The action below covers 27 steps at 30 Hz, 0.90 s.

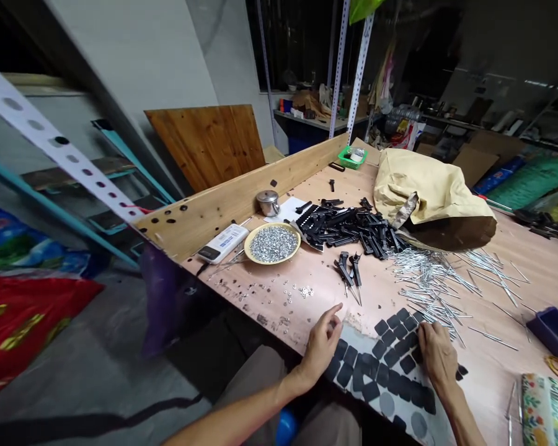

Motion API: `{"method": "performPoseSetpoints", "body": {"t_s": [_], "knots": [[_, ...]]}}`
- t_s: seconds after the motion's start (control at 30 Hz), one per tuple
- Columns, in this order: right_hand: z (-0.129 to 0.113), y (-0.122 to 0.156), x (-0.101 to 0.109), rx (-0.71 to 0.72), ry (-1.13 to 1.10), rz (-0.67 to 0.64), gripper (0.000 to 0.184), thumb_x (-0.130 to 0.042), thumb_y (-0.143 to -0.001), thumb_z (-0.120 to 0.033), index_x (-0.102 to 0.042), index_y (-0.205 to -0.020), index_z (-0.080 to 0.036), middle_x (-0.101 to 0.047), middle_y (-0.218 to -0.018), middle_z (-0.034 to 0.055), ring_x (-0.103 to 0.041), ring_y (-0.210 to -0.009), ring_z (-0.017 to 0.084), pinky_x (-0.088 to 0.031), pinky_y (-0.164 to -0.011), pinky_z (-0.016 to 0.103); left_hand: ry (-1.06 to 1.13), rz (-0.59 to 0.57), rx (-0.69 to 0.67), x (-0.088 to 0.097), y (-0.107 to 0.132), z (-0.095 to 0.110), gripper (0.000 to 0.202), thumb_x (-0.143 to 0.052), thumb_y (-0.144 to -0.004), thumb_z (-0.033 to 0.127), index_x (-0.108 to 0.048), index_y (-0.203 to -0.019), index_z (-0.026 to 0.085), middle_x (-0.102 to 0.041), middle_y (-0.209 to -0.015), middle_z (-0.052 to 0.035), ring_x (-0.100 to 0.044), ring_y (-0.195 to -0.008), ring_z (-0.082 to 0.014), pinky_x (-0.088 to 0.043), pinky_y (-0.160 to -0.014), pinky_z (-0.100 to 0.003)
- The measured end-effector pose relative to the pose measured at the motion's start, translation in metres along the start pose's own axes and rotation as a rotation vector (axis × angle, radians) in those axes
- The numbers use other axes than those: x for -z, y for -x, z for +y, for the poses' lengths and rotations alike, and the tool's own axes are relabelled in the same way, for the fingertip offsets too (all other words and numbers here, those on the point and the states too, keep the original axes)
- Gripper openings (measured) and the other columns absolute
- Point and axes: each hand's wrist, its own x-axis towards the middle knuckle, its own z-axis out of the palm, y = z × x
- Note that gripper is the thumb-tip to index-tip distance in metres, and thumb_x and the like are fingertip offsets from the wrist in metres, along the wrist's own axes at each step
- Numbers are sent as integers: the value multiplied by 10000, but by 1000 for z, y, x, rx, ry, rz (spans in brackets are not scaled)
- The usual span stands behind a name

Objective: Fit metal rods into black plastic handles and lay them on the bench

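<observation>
Wooden board [202,145] leans against a pale wall behind the worktable [316,266], which has a plank edge [204,214] along its far left side. Black square pads [384,373] with rounded corners lie in uneven rows on a gray sheet [353,339] at the near edge, between the person's two hands. The left hand [324,342] hovers or rests at the sheet's left end, its fingers loosely bent and parted, with nothing visible between them. The right hand [438,353] reaches down at the right end of the rows, fingers bent toward the pads; whether they grip one cannot be told. Just beyond it, loose metal rods [428,272] spread before an open paper bag [423,179]. Left of the rods lies a heap of black plastic parts [339,226], near a yellow dish [247,254] of small metal washers [273,243].
</observation>
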Motion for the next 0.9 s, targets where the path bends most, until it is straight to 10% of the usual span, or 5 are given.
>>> {"method": "performPoseSetpoints", "body": {"t_s": [0.13, 0.3, 0.9], "knots": [[-19, 10, -5, 326, -204, -141, 350, -278, -932, -169, -594, -782, -199, -546, -704, 46, -498, -632, 145, -411, -506, 230, -107, 76, -84, 6, 1, -17, 434, -479, -818, 318, -521, -1211, 141, -564, -808, -17, -459, -533, -64, -447, -603, -196], [-11, 2, -6, 89, -158, -39, 365, -291, -941, -265, -561, -705, -195, -499, -646, 34, -446, -522, 128, -327, -379, 211, -127, 135, -78, 4, 1, -27, 445, -475, -826, 355, -514, -1212, 135, -559, -785, -15, -440, -504, -60, -438, -578, -191], [-19, 5, -14, 234, -66, -83, 403, -246, -959, -261, -560, -714, -200, -544, -657, 45, -523, -679, 162, -428, -554, 220, -189, 125, -152, 2, 0, -34, 405, -425, -857, 286, -504, -1217, 118, -526, -712, 13, -402, -478, -49, -403, -538, -169]]}}
